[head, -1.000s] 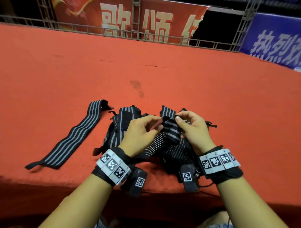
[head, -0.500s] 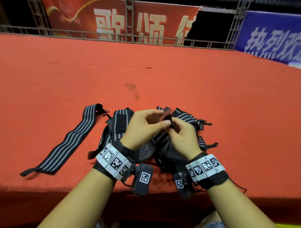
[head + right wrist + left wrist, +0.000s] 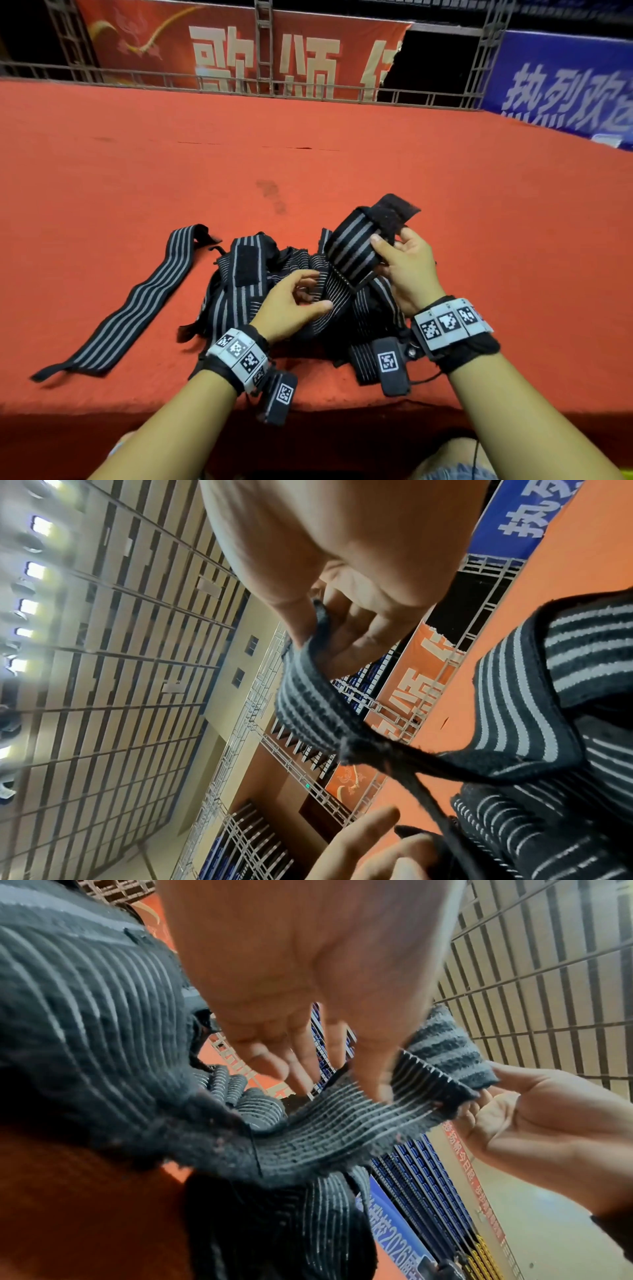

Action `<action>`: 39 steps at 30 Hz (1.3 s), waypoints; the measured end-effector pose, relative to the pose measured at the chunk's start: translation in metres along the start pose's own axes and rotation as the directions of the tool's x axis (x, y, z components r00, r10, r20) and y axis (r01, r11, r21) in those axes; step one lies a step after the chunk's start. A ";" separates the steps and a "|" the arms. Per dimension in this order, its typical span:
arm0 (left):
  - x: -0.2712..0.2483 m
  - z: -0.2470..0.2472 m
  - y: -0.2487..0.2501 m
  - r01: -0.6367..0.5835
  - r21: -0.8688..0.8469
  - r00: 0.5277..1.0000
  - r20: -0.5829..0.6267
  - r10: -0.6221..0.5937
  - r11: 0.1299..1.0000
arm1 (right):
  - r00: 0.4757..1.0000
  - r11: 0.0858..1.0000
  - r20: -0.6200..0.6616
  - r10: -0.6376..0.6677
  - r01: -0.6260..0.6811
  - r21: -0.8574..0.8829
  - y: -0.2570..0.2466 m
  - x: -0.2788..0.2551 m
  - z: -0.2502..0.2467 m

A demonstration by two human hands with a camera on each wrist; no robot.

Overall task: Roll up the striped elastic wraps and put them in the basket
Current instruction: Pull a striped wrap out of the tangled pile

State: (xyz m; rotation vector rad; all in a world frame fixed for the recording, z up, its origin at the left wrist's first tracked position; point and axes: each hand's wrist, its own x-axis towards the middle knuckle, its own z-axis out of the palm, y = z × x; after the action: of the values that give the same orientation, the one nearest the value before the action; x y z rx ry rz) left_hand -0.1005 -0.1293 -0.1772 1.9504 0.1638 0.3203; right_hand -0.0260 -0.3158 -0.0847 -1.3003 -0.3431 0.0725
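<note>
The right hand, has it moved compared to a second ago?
Yes. The right hand has lifted the wrap's end rightward, away from the pile.

pile (image 3: 308, 301) underside hidden, right palm hidden

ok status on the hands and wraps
Right hand pinching one wrap's end, lifted. Left hand open over the pile. No basket in view.

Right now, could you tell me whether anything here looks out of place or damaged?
The red banner behind the railing is torn along its right edge, leaving a dark gap. On the red carpet there is a dark smudge beyond the tangled pile of wraps. No basket is in view.
</note>
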 end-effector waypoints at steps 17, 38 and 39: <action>0.018 -0.012 -0.008 0.069 0.457 0.979 -0.204 0.029 0.887 | 0.988 0.982 -0.152 -0.007 0.036 0.187 -0.051 0.031 -0.028; 0.077 0.032 0.124 -0.265 -0.031 0.931 0.251 0.264 0.964 | 0.965 0.984 0.211 -0.154 0.131 0.119 -0.235 0.047 0.031; 0.077 0.034 0.123 -0.260 -0.077 0.920 0.282 0.271 0.963 | 0.962 0.982 0.213 -0.169 0.145 0.124 -0.244 0.049 0.034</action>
State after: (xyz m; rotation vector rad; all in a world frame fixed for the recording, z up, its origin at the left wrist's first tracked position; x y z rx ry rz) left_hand -0.0215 -0.1875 -0.0651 1.9581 -0.3000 0.2073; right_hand -0.0234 -0.3392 0.1652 -1.1566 -0.6256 0.1016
